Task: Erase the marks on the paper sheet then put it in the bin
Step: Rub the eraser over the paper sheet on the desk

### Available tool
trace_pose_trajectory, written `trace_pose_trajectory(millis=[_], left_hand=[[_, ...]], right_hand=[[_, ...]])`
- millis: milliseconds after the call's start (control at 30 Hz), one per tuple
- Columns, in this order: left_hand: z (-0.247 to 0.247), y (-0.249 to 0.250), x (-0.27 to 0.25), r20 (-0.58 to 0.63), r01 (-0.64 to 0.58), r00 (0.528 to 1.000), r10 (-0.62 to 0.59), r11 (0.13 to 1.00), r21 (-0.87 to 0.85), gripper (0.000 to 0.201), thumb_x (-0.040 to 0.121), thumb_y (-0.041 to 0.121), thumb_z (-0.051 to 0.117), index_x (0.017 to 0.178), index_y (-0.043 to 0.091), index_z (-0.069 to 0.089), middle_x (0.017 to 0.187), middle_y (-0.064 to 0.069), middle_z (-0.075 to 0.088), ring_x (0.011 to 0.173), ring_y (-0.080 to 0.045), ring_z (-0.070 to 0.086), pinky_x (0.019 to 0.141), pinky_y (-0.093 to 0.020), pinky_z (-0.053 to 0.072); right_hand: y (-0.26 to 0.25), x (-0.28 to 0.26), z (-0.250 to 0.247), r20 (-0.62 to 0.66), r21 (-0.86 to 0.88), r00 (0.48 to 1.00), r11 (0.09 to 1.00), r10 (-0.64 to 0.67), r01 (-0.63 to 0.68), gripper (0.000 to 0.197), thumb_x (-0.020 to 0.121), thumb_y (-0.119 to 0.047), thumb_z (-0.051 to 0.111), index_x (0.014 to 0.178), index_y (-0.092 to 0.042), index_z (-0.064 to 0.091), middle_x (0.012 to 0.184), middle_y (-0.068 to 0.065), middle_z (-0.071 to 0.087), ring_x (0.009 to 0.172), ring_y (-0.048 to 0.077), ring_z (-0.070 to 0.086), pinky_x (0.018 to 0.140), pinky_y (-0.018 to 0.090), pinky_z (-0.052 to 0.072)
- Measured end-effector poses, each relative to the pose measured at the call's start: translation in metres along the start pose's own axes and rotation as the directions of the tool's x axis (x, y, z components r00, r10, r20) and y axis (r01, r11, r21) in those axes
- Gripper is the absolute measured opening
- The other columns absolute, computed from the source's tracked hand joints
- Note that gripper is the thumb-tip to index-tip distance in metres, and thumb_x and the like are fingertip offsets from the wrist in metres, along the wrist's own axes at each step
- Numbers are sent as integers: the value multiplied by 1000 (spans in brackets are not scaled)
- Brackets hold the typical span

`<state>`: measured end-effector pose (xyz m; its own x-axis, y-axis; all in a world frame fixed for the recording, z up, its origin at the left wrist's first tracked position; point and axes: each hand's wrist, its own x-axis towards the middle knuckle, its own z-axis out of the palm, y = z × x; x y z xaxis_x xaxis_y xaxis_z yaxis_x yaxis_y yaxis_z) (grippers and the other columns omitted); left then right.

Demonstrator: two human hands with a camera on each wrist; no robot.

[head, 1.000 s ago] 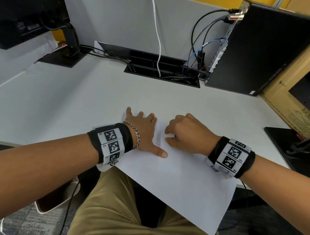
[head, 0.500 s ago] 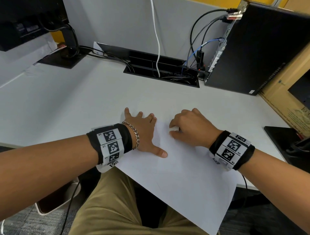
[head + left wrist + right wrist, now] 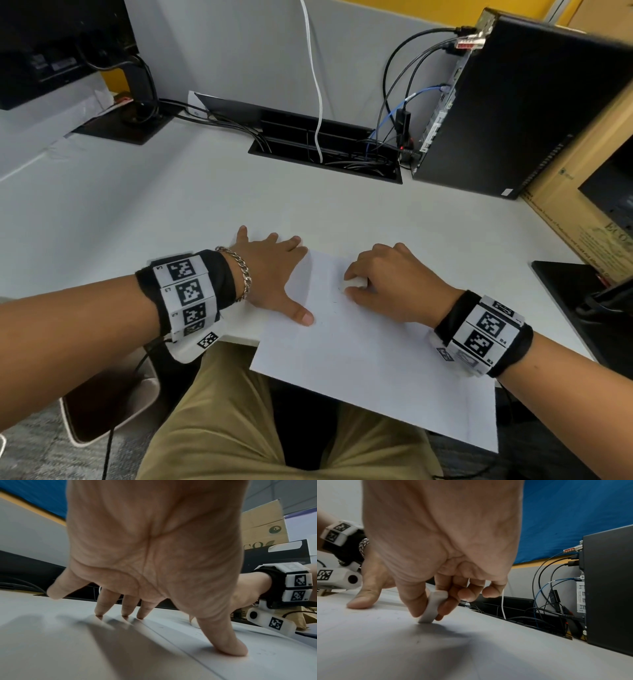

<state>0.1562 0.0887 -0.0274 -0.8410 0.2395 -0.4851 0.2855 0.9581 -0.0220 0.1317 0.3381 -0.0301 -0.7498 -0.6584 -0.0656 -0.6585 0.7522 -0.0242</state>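
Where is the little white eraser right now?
The eraser is pinched in the right hand, its tip on the paper sheet, just right of the left hand's thumb.

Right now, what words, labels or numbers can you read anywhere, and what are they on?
"ECO": partial large print on the brown cardboard box at the right desk edge; the smaller lines beside it are too blurred.
"R4": on the black and white marker band at the right wrist.
"L3": on the matching left wrist band, read sideways.
White label on the black computer tower: too small.
White paper sheet: faint marks, no readable text.
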Motion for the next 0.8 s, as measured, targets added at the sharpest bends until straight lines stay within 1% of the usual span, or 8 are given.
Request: trace_pose_trajectory(millis=[133, 200, 267, 367, 467, 600, 667, 800], left_hand=[[4, -4, 0, 1, -4, 1000, 4, 999, -33, 139, 62, 104, 49, 166, 33, -10, 174, 9, -17, 162, -27, -4, 122, -73, -2], [5, -4, 0, 3, 1, 1000, 0, 999, -39, 139, 62, 105, 49, 166, 34, -12, 173, 9, -19, 162, -28, -6, 122, -72, -1], [5, -4, 0, 12, 5, 1000, -5, 999, -33, 139, 62, 105, 47, 165, 35, -14, 173, 9, -21, 162, -29, -7, 122, -72, -1], [6, -4, 0, 23, 12, 1000, -12, 1000, -25, 138, 62, 105, 46, 164, 37, -18, 172, 11, -22, 161, -31, -9, 122, -73, -1], [6, -4, 2, 30, 20, 999, -19, 999, -32, 139, 60, 107, 45, 163, 38, -20, 172, 12, -24, 161, -33, -10, 120, -74, -3], [8, -6, 5, 38, 20, 999, -19, 999, -40, 140, 59, 108, 44, 162, 39, -21, 171, 12, -24, 161, -34, -10, 119, -75, -4], [9, -6, 5, 38, 20, 999, -19, 999, -45, 141, 58, 108, 44, 162, 39, -22, 171, 12, -24, 161, -35, -10, 119, -76, -5], [10, -7, 6, 36, 24, 999, -22, 999, -49, 141, 58, 108, 44, 162, 40, -22, 171, 12, -24, 161, -36, -10, 118, -77, -5]], right_hand=[[0, 3, -7, 38, -3, 999, 1000, -22, 22, 22, 96, -49, 53, 103, -35, 68, 89, -16, 57, 91, 13, 50, 82, 34, 33], [-1, 11, -14, 55, 13, 998, 1000, -28, 28, 23, 95, -50, 55, 108, -36, 69, 90, -18, 55, 95, 12, 52, 84, 34, 31], [-3, 25, -20, 32, 41, 999, 999, -33, 32, 25, 94, -50, 58, 111, -35, 70, 94, -19, 58, 99, 11, 54, 89, 35, 35], [-8, 49, -22, -3, 28, 999, 999, -35, 35, 27, 95, -48, 58, 114, -32, 70, 103, -15, 64, 103, 14, 58, 91, 37, 37], [-10, 67, -17, 16, -5, 1000, 1000, -22, 22, 29, 95, -46, 57, 116, -30, 69, 110, -10, 67, 108, 17, 58, 90, 36, 34], [-10, 74, -10, 19, -3, 1000, 1000, -5, 5, 31, 96, -45, 55, 118, -28, 69, 112, -7, 68, 110, 19, 59, 91, 36, 35], [-12, 72, -9, 24, -24, 999, 999, -44, 44, 30, 97, -44, 53, 117, -27, 69, 108, -9, 66, 107, 18, 57, 87, 34, 31], [-14, 69, -12, 77, -86, 988, 986, -133, 140, 31, 97, -46, 53, 119, -30, 69, 107, -12, 64, 106, 15, 53, 87, 35, 32]])
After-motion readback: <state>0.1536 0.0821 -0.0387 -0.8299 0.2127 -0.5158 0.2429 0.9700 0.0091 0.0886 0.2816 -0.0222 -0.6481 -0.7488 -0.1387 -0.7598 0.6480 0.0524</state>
